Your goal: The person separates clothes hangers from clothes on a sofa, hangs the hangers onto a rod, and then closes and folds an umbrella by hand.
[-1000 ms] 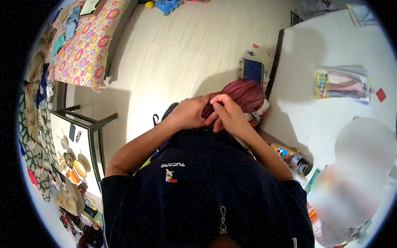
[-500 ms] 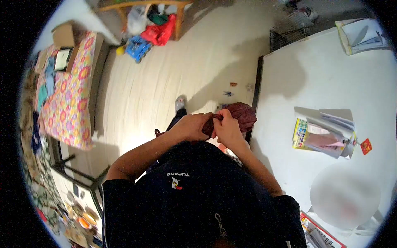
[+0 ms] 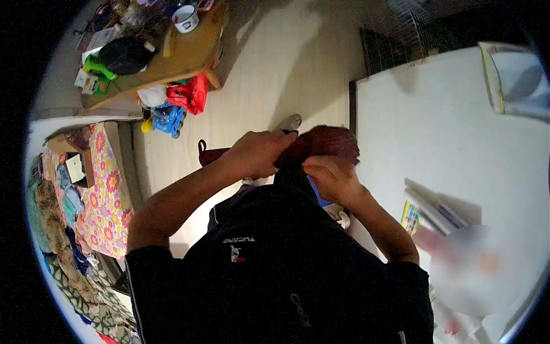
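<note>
A dark maroon folded umbrella lies across in front of my body, its loose cloth bunched toward the right. Its narrow handle end, with a wrist loop, sticks out to the left past my left wrist. My left hand is closed around the umbrella near its middle. Lower on the right, my right hand pinches the edge of the bunched cloth. The part of the umbrella under my left palm is hidden.
To the right stands a white table with papers and a plastic-covered packet. A wooden table holding a mug is at the upper left. Below it are red bags, blue roller skates and a bed with a flowered sheet.
My hands have moved apart along the umbrella, the right one now lower on the cloth. More of the bunched cloth shows between them. The view has shifted, bringing the wooden tabletop into sight.
</note>
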{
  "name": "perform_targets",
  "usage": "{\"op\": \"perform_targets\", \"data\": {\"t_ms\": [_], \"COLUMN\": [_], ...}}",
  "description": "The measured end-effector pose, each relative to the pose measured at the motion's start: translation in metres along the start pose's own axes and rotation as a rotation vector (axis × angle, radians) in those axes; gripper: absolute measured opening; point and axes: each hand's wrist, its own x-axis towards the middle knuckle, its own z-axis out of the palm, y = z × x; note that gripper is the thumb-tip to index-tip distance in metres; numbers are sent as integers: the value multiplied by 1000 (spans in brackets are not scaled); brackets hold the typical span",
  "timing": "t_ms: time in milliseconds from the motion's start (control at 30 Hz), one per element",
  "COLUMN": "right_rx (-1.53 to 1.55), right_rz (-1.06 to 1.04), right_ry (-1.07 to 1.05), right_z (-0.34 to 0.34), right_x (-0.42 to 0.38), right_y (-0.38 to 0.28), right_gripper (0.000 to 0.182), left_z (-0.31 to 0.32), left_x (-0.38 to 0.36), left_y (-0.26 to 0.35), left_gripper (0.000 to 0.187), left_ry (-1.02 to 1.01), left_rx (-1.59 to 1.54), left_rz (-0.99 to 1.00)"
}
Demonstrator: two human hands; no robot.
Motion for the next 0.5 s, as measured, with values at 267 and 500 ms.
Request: {"op": "perform_targets", "data": {"t_ms": [267, 500], "right_rx": [110, 265], "right_rz": [278, 539], "right_ry": [106, -217], "right_z": [-83, -133], "right_x": [136, 239], "right_y": [189, 329], "right_gripper": [12, 13], "left_z": [-140, -225], "left_x": [163, 285], "left_y": [-25, -94], "left_gripper": [37, 45], "left_ry": [68, 105], "left_rx": [313, 363], "left_rz": [130, 132]}}
